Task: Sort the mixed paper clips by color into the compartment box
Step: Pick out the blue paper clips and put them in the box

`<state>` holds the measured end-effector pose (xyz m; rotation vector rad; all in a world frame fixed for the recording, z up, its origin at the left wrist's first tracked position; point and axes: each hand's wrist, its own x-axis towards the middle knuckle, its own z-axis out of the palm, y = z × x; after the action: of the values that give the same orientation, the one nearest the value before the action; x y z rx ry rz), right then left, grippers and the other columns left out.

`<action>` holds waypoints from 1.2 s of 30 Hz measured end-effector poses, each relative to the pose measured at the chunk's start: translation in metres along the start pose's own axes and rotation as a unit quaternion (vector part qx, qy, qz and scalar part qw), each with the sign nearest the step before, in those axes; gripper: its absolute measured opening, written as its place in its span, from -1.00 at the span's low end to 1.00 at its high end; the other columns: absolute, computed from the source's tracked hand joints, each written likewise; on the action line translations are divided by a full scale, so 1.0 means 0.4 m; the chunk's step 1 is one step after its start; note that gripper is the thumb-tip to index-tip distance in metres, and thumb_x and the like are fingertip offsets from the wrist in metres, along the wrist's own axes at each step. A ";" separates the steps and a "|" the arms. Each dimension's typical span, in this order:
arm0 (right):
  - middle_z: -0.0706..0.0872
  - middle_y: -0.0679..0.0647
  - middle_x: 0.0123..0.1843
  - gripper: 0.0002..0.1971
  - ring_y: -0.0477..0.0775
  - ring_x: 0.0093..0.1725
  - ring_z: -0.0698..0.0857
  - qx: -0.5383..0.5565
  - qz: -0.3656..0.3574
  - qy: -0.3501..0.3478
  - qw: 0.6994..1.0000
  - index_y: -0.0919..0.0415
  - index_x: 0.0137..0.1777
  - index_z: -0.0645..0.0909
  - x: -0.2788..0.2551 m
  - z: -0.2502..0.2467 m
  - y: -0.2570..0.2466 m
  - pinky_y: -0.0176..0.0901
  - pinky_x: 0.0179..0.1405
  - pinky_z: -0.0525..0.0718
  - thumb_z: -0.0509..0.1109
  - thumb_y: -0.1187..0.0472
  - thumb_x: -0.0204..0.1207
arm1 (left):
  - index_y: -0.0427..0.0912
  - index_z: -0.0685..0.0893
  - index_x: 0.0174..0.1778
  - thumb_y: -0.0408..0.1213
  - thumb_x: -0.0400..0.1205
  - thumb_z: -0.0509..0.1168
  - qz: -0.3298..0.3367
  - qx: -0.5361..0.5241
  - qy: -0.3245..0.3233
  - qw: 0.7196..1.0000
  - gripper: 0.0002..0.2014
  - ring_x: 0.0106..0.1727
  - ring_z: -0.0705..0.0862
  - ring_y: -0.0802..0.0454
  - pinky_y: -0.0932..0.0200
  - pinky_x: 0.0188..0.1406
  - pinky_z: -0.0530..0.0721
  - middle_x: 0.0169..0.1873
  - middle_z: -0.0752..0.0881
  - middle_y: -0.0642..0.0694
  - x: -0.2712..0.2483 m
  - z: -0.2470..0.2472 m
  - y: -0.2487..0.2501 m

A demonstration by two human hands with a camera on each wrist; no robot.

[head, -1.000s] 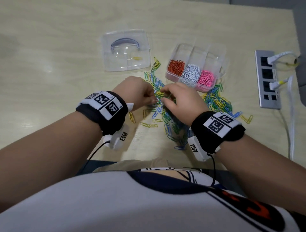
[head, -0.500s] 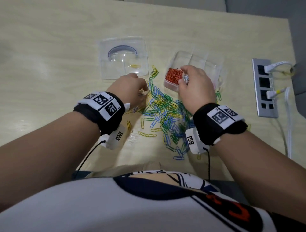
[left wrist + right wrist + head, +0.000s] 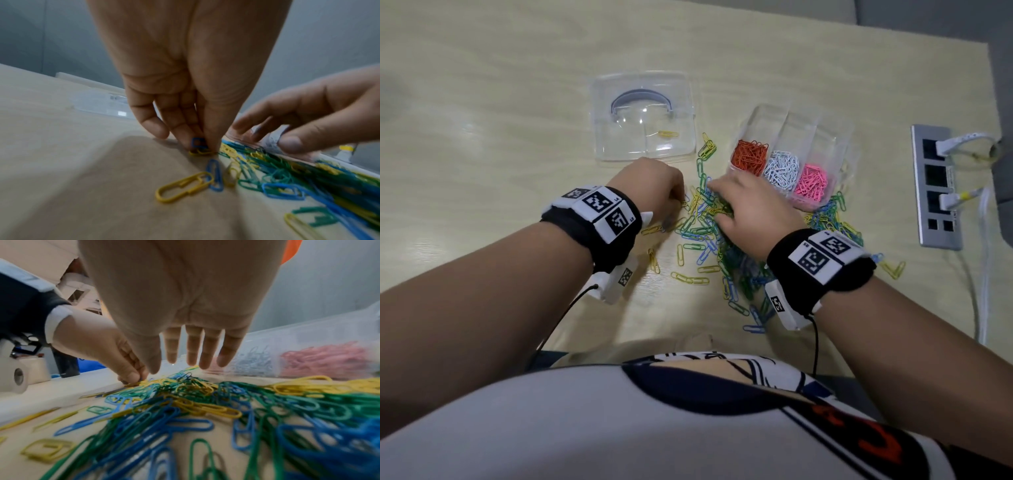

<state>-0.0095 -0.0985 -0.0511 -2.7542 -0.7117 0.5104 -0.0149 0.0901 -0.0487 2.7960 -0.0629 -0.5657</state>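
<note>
Left hand (image 3: 197, 113) pinching a blue clip (image 3: 197, 142) at the pile (image 3: 722, 240) edge on the worktop (image 3: 482, 120). Right hand (image 3: 746, 209) released, fingers spread above the pile, beside the compartment box (image 3: 822, 123).

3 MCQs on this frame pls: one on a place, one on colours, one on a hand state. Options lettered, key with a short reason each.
1. Where does the compartment box sit relative to the clear lid?
A. To its right
B. To its left
C. Stacked on it

2. Which colours already fill compartments?
A. Blue, green, yellow
B. Orange, white, pink
C. Orange, green, pink

3. What is the right hand doing?
A. Fingers straight, over the loose pile
B. Clenched round the box
C. Resting on the power strip

Key:
1. A: in the head view the box lies right of the lid on the table.
2. B: orange clips, white clips and pink clips lie in the box; blue, green and yellow make up the loose pile.
3. A: the right wrist view shows straight fingers above the pile, holding nothing.
</note>
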 end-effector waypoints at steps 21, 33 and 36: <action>0.59 0.13 0.16 -0.76 0.24 0.22 0.56 -0.097 -0.068 0.006 0.993 0.16 0.23 0.64 0.064 0.025 -0.057 0.05 0.09 0.55 0.29 0.24 0.61 | -0.27 0.61 -0.17 -0.36 0.70 0.08 -0.200 -0.537 -0.020 0.819 -0.76 -0.35 0.74 -0.11 0.13 -0.29 0.70 -0.32 0.71 -0.24 -0.040 -0.014 -0.003; 0.70 0.11 0.05 -0.85 0.23 0.07 0.66 0.027 0.008 0.053 0.998 0.10 0.05 0.71 -0.011 -0.032 0.015 0.04 0.07 0.62 0.32 0.16 0.59 | -0.21 0.68 -0.28 -0.36 0.66 0.27 -0.197 -0.494 0.002 0.847 -0.80 -0.22 0.66 -0.14 -0.07 -0.03 0.75 -0.34 0.72 -0.12 -0.060 0.009 0.044; 0.69 0.13 0.06 -0.85 0.24 0.08 0.65 0.024 0.020 0.039 0.999 0.10 0.04 0.70 -0.040 -0.040 0.042 0.03 0.05 0.63 0.32 0.18 0.58 | -0.04 0.72 -0.27 -0.49 0.55 0.36 -0.169 -0.374 -0.002 0.912 -0.77 -0.17 0.76 -0.22 -0.16 0.10 0.74 -0.22 0.80 -0.22 -0.068 0.011 0.057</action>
<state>-0.0094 -0.1232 -0.0374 -2.7317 -0.6202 0.4199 -0.0414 0.0697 -0.0358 2.0512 0.5335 -0.5250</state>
